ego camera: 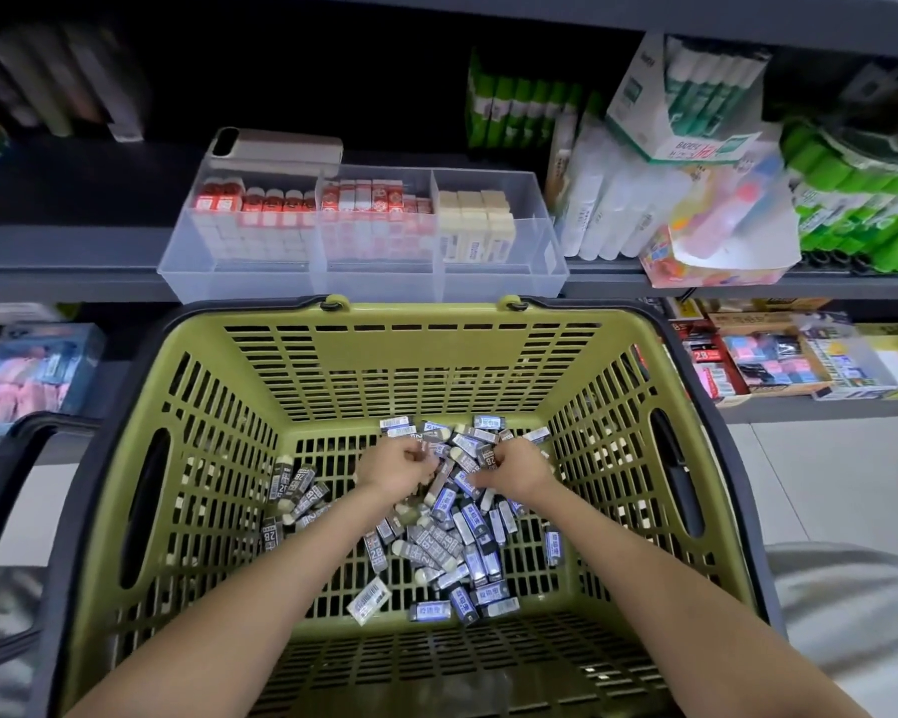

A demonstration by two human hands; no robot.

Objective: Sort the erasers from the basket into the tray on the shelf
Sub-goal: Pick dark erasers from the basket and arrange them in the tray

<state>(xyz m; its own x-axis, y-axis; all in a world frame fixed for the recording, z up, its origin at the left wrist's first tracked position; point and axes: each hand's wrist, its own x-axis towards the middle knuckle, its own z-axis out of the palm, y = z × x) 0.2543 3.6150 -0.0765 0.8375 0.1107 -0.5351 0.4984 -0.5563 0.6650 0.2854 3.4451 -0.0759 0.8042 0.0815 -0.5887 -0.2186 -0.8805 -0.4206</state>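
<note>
Forearms (281,593) enter the basket (426,316), where left grip (392,466) and right grip (517,466), equally near, each curl around jumbled erasers (452,551) directly beneath.

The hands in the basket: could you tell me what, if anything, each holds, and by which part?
Left hand and right hand each curl round erasers from the pile in the basket; where each grip sits is hidden.
</note>
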